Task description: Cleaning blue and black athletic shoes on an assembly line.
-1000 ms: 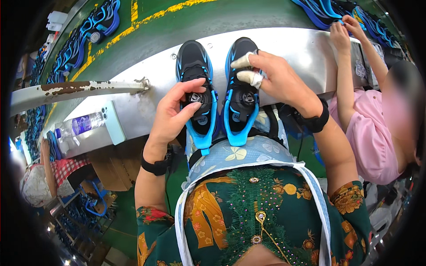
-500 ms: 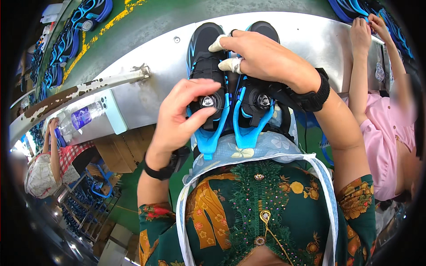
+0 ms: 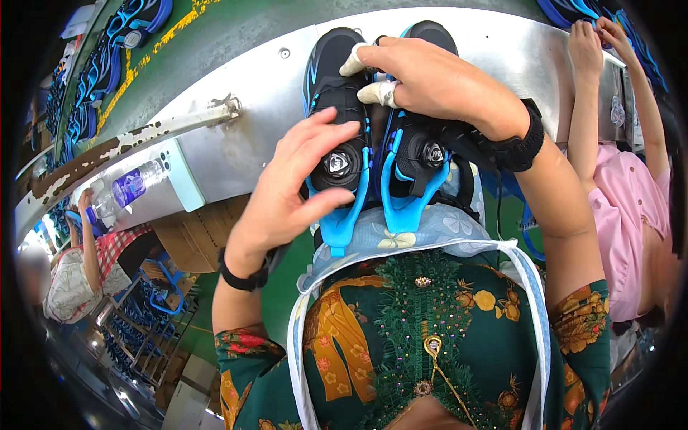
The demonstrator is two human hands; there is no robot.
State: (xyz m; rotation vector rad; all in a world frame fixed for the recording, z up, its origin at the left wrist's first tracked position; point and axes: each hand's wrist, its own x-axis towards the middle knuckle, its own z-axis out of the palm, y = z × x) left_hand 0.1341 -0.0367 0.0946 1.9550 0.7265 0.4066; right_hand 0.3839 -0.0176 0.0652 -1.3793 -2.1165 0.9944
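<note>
Two black-and-blue shoes [image 3: 335, 68] lie side by side with toes pointing away and bright blue heels nearest me. A round dial [image 3: 337, 164] sits on the left shoe's tongue; the right shoe [image 3: 430, 36] has a similar dial [image 3: 432, 154]. My left hand [image 3: 297, 175] is open around the left dial, thumb and fingers spread apart. Reaching over the right shoe, my right hand [image 3: 423, 75] grips the inner side of the left shoe, with white coverings on two fingertips. Its other fingers are mostly hidden, as is the right shoe's middle.
The shoes lie on a metal bench [image 3: 265, 86]. On the left are a worn metal rail [image 3: 143, 147], a plastic bottle [image 3: 132, 186] and a light-blue phone [image 3: 179, 175]. People work at either side; at right, a co-worker's hands [image 3: 591, 36] touch blue-black pieces.
My left thumb and fingers have spread wider, uncovering more of the left dial. My right hand keeps its place at the left shoe. The whole view has shifted slightly.
</note>
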